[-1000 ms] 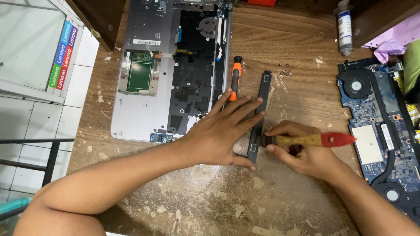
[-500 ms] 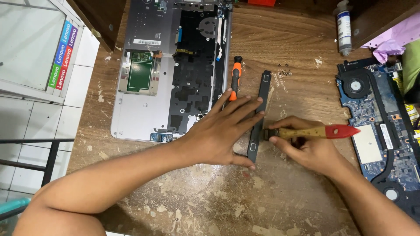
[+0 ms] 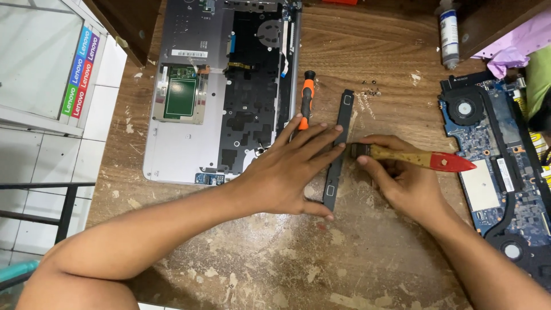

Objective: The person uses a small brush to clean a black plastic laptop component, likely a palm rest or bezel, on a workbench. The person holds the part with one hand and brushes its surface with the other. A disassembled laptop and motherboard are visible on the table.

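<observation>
My left hand (image 3: pixel 290 172) lies flat on the wooden table, its fingertips and thumb pressing on a long, narrow black laptop part (image 3: pixel 338 146) and holding it in place. My right hand (image 3: pixel 402 181) grips a small paint brush (image 3: pixel 419 158) with a wooden handle and a red tip. The brush's bristle end touches the right edge of the black part near its middle. An orange and black screwdriver (image 3: pixel 306 103) lies just beyond my left fingers.
An opened grey laptop case (image 3: pixel 189 103) sits at the back left. A blue motherboard with fans (image 3: pixel 499 166) lies at the right. Several tiny screws (image 3: pixel 372 89) are scattered behind the black part. A small white bottle (image 3: pixel 449 34) stands at the back right.
My right hand and the brush have shifted slightly up along the black part. The left hand stays put.
</observation>
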